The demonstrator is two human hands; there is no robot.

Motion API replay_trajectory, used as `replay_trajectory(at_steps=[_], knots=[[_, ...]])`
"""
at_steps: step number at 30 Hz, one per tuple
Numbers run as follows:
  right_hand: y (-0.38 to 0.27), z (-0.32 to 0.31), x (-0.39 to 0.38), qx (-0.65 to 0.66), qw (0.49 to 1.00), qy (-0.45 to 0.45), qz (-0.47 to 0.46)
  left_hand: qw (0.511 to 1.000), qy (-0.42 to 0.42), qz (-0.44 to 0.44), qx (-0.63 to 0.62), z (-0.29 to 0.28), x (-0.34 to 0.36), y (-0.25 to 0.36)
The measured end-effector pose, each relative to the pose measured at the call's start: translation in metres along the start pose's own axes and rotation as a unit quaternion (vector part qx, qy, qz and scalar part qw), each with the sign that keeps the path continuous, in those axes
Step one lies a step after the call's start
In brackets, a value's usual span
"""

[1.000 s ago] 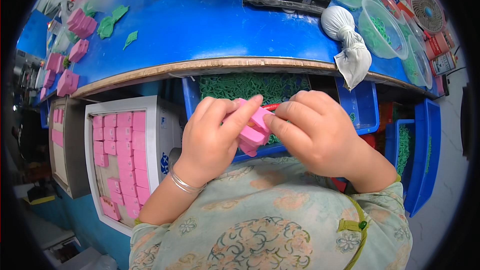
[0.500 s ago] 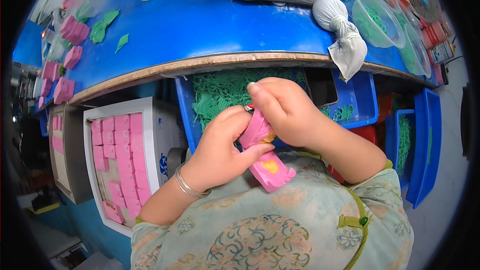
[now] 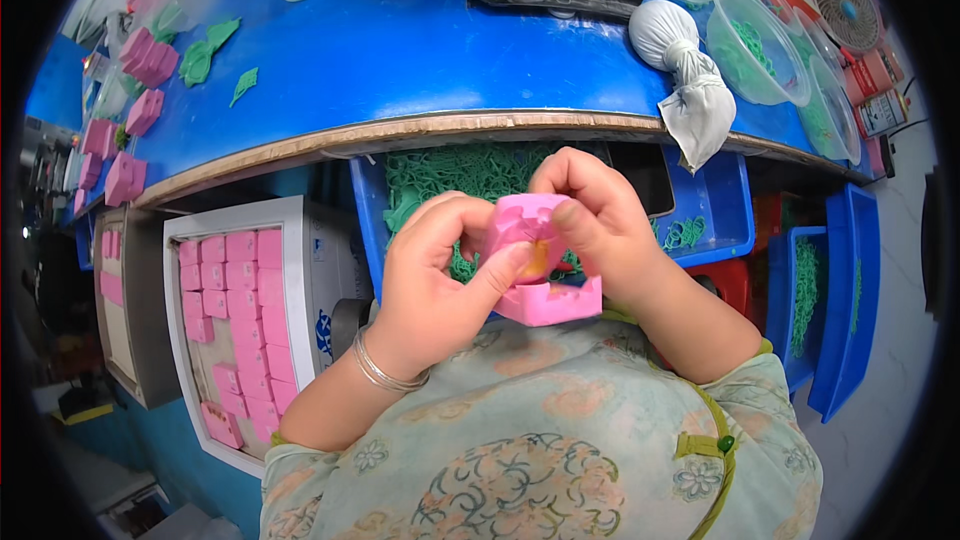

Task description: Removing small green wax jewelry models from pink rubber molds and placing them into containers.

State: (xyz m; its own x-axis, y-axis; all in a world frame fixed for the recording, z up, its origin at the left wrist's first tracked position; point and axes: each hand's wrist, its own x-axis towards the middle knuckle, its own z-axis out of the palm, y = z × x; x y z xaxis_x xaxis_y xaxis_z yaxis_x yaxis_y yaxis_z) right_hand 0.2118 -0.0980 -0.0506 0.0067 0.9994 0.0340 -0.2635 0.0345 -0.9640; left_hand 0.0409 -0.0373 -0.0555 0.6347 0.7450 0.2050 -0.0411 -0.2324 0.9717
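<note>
Head view, the only one: a pink block [image 3: 548, 309] in two parts is being held up in front of the torso, over the near edge of a blue tray [image 3: 368, 225]. The upper part is being tilted up, its hollow facing the wearer, with a yellow patch [image 3: 538, 260] showing inside; the lower part is being held just under it, notched edge up. Whether the parts are being joined at the back cannot be told. By the left hand [image 3: 437, 275] the block is being gripped, thumb over the hollow, fingers mostly hidden behind. By the right hand [image 3: 603, 232] the upper part's right side is being pinched, thumb in front. Step in hand, as judged: the block is being held apart and its hollow is being worked at with the thumbs. The next move is probably calling for a steady left hold while the right pinch is being adjusted; soft-looking walls are arguably needing light pressure. Green strands [image 3: 450, 172] are being held in the tray behind the hands. To the left, more pink blocks [image 3: 242, 275] are being stored in rows inside a white-rimmed box [image 3: 297, 280]. On the blue table [image 3: 400, 60], a white cloth bundle [image 3: 685, 50] is being left near the edge.
</note>
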Motion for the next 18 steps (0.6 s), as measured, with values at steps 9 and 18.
replay_trajectory(at_steps=[9, 18], knots=[[-0.004, -0.004, -0.006, -0.235, 0.968, -0.049, -0.074, 0.983, 0.038, -0.083, -0.157, -0.003, -0.002, 0.007], [0.002, 0.007, -0.01, -0.144, 0.988, -0.058, -0.027, 0.991, 0.061, 0.113, 0.041, -0.003, -0.002, -0.001]])
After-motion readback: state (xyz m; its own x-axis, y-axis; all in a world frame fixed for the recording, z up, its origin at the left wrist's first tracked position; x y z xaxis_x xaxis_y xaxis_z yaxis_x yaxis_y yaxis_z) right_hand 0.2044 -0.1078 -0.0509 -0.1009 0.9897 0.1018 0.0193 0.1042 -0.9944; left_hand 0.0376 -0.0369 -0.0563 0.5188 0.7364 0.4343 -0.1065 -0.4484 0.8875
